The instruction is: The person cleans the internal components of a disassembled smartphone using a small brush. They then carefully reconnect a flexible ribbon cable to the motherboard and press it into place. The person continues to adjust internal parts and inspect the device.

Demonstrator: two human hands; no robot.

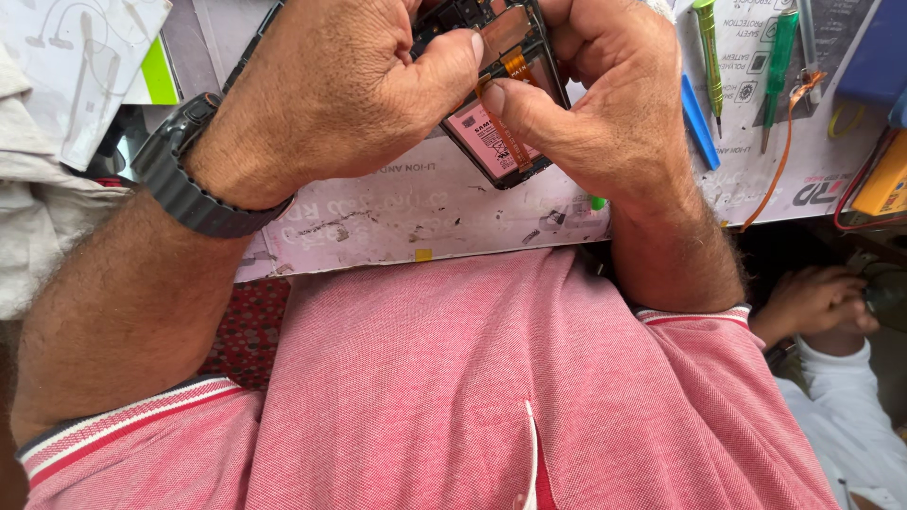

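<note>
Both hands hold an opened black smartphone (501,142) with its back off, showing a pink-labelled battery and an orange flex ribbon (503,113). My left hand (331,90), with a black wristwatch (184,179) on its wrist, grips the phone's left side, thumb pressed near the ribbon's top. My right hand (595,104) grips the right side, and its thumb lies along the ribbon over the battery. The phone's upper part is hidden by my fingers. It hovers over a worn pale work mat (416,212).
Green screwdrivers (709,52) and a blue pry tool (699,123) lie on the mat at the right, with an orange strip (779,151) and a yellow box (883,179). White packaging (80,66) sits upper left. Another person's hands (817,302) are at the lower right.
</note>
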